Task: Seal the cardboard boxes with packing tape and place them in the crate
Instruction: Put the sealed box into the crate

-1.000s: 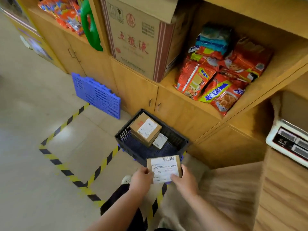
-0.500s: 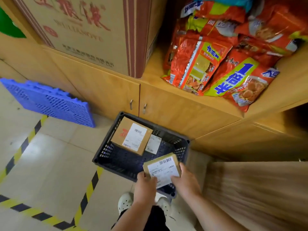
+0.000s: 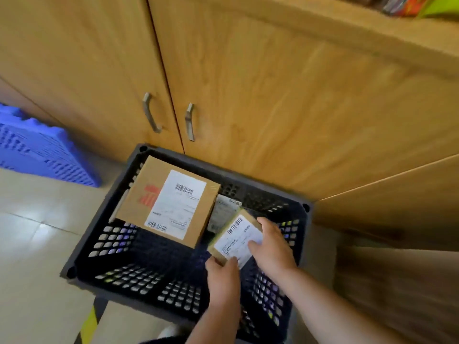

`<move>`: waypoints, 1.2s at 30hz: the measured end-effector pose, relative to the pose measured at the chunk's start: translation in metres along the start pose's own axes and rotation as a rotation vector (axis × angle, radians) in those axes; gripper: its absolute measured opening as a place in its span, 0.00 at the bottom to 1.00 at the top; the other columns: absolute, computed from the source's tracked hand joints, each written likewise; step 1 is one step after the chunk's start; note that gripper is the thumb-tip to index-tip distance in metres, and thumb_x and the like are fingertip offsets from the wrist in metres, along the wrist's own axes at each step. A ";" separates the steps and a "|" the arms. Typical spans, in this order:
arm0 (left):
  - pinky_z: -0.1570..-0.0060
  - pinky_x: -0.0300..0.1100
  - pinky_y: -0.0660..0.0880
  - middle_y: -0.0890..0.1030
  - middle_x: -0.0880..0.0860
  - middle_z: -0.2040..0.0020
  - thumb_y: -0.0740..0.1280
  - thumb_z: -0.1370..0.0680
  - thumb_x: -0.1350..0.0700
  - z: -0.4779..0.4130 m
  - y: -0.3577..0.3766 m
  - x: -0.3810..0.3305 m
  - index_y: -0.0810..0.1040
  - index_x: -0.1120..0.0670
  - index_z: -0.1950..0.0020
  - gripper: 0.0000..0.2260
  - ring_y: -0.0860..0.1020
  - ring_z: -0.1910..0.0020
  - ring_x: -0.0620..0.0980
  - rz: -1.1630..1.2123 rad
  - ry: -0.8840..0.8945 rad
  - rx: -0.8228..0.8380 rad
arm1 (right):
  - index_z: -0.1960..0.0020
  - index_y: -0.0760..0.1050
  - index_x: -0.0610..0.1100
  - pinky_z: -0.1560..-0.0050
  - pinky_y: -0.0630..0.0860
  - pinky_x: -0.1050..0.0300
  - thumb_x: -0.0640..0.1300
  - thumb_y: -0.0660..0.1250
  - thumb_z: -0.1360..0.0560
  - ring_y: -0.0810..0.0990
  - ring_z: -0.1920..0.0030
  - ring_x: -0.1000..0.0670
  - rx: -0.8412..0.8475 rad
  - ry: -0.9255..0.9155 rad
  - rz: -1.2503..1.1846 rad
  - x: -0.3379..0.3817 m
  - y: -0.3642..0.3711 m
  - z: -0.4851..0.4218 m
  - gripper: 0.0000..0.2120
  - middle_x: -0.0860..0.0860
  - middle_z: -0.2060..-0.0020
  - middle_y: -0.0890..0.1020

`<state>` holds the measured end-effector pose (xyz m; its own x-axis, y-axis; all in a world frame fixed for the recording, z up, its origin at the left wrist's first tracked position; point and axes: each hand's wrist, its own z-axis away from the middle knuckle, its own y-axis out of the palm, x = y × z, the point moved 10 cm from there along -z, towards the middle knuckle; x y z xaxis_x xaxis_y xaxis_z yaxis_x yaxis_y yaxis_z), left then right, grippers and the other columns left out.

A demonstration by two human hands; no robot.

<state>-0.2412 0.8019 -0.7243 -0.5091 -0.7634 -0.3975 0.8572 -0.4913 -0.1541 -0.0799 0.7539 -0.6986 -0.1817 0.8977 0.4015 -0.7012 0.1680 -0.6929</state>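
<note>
Brown cardboard box [image 3: 166, 202], with red logo and white barcode label, lies in the black crate's [image 3: 105, 211] far-left corner. A smaller labelled box [image 3: 236, 238], print unreadable, is near the right edge, with left hand [image 3: 223, 271] and right hand [image 3: 273, 247] each in a clamped grip on it.
</note>
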 end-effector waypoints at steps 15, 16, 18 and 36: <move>0.41 0.57 0.74 0.76 0.57 0.38 0.67 0.24 0.59 -0.126 0.050 0.019 0.62 0.55 0.29 0.26 0.77 0.43 0.57 0.321 -0.040 0.096 | 0.23 0.52 0.52 0.29 0.59 0.52 0.42 0.62 0.23 0.56 0.28 0.46 -0.068 -0.179 0.136 0.010 0.070 -0.095 0.33 0.48 0.26 0.54; 0.41 0.57 0.74 0.76 0.56 0.39 0.67 0.24 0.59 -0.127 0.052 0.017 0.62 0.54 0.29 0.25 0.77 0.43 0.57 0.315 -0.026 0.096 | 0.23 0.52 0.52 0.28 0.57 0.52 0.41 0.61 0.23 0.53 0.26 0.46 -0.057 -0.197 0.131 0.012 0.073 -0.095 0.32 0.49 0.24 0.50; 0.41 0.57 0.74 0.76 0.55 0.38 0.65 0.23 0.59 -0.128 0.055 0.015 0.61 0.53 0.28 0.24 0.76 0.43 0.56 0.302 -0.015 0.091 | 0.23 0.52 0.52 0.26 0.54 0.52 0.39 0.58 0.22 0.49 0.24 0.46 -0.028 -0.217 0.111 0.012 0.078 -0.095 0.31 0.51 0.23 0.44; 0.58 0.36 0.74 0.78 0.47 0.46 0.61 0.20 0.63 0.028 -0.008 -0.068 0.76 0.47 0.41 0.13 0.79 0.49 0.46 -0.124 0.257 0.287 | 0.28 0.66 0.50 0.31 0.64 0.55 0.42 0.60 0.21 0.64 0.30 0.52 0.008 -0.247 0.157 0.051 -0.035 0.034 0.21 0.55 0.30 0.66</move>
<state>-0.2158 0.8466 -0.6703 -0.5404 -0.5793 -0.6102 0.7154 -0.6981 0.0293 -0.0882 0.7799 -0.6337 -0.4505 0.7857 0.4240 -0.6565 0.0303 -0.7537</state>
